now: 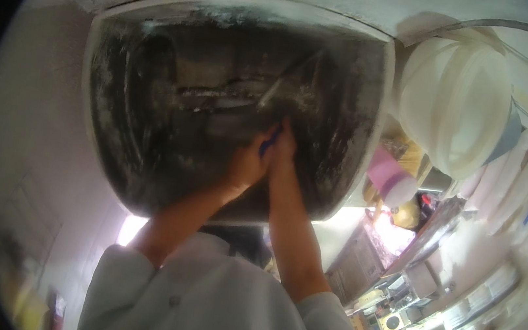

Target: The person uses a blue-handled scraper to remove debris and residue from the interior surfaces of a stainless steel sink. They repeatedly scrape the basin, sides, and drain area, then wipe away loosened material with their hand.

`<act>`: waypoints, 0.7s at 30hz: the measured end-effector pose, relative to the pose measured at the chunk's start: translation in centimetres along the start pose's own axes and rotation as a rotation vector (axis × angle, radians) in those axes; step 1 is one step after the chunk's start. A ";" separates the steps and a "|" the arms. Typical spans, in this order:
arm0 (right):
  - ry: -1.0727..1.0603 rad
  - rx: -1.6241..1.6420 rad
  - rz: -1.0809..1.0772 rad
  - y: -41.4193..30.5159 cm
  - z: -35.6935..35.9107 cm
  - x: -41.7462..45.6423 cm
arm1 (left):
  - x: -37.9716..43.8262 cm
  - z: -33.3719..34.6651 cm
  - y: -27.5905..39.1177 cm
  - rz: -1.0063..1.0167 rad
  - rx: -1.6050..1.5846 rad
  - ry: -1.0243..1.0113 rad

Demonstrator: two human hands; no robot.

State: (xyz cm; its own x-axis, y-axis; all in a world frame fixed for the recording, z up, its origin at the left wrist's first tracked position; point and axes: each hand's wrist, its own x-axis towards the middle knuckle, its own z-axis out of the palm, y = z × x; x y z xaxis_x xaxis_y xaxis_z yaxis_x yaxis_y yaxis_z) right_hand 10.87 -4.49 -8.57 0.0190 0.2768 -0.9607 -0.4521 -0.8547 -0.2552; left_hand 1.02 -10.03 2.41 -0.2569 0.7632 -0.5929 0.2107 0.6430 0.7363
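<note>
My left hand and my right hand are together, low inside a deep basin with a pale rim and a dark, stained interior. Between them shows a narrow blue object, perhaps a handle; both hands appear closed around it. Its far end and my fingertips are blurred in the dark. Just beyond the hands, a thin pale rod or streak slants up to the right. Light scraped-looking patches mark the basin's inner surface, and I cannot tell what coats it.
Right of the basin stands a large white plastic bucket. Below it are a pink cylindrical container and several long pale rolls or bags. A cluttered counter fills the lower right. A pale wall rises at left.
</note>
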 end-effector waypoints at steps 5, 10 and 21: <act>0.069 -0.107 -0.080 1.4 0.7 -1.1 | -0.2 1.9 -4.3 0.062 -0.073 0.123; 0.110 -0.152 -0.173 1.1 1.4 -1.2 | 0.3 2.1 -5.3 0.102 -0.191 0.101; 0.062 -0.218 -0.018 -2.1 1.5 -2.6 | -0.6 2.7 -0.1 -0.021 0.026 0.170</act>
State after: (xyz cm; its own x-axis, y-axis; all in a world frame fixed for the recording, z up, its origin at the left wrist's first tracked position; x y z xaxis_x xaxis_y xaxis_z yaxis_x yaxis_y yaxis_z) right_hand 10.45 -2.74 -5.34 0.0829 0.2709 -0.9590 -0.2478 -0.9265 -0.2831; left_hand 3.67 -10.34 1.81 -0.4170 0.7292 -0.5426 0.2274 0.6617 0.7144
